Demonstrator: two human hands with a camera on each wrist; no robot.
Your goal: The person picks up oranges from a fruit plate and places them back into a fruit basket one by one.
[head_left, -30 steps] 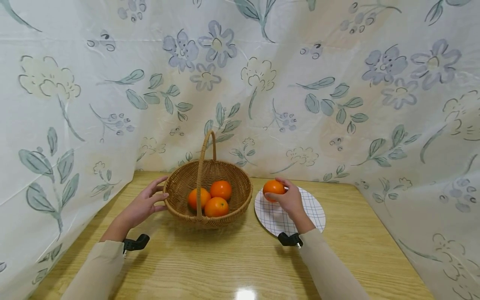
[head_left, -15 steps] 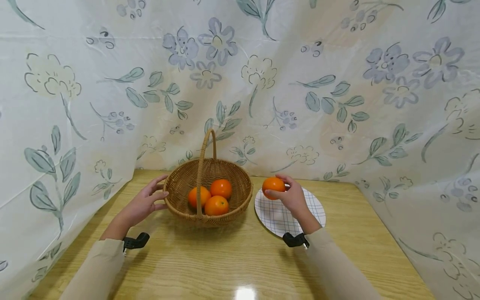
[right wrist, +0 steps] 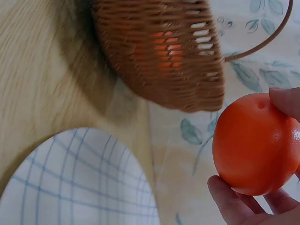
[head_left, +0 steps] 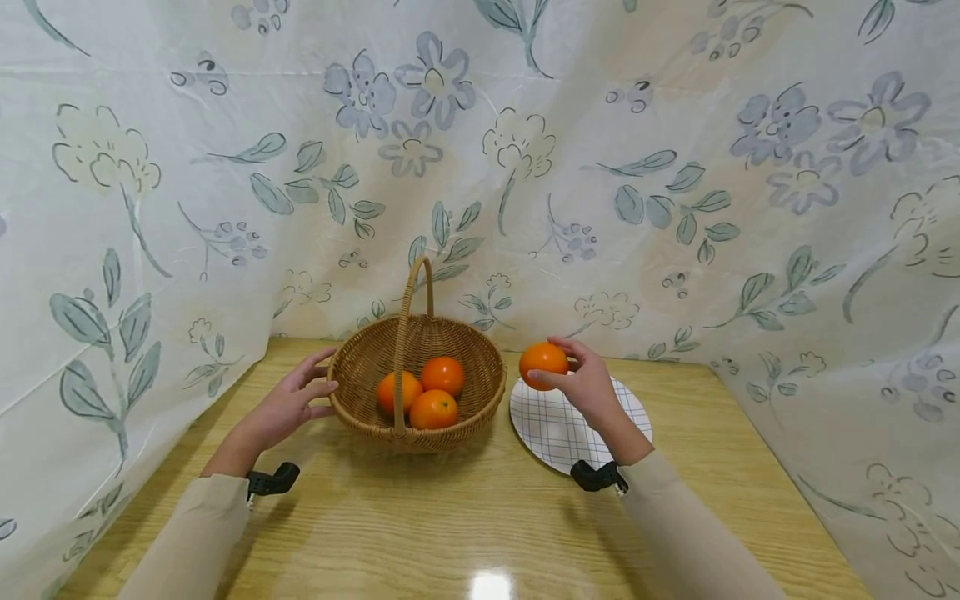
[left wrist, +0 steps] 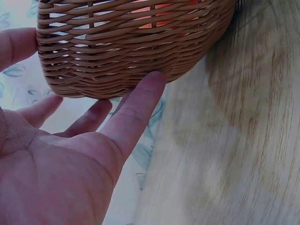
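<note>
In the head view, my right hand (head_left: 592, 385) grips an orange (head_left: 542, 363) between thumb and fingers, above the far-left part of a round plate (head_left: 551, 433) with a blue grid pattern. The right wrist view shows that orange (right wrist: 255, 145) raised beside the basket, its stem dimple showing. A woven wicker basket (head_left: 360, 354) with a tall arched handle stands left of the plate; three oranges (head_left: 433, 410) lie in it. My left hand (head_left: 281, 408) touches the basket's left side with extended fingers. Fingertips (left wrist: 152, 82) rest on the outer weave in the left wrist view.
A wooden table (head_left: 420, 517) carries the basket and plate. Floral cloth (head_left: 480, 167) hangs behind and along both sides of it. The basket's handle (head_left: 405, 342) arches up across its middle.
My right hand has lifted the orange up from the plate and a little away from me. The left hand stays at the basket, and the three oranges inside have not moved.
</note>
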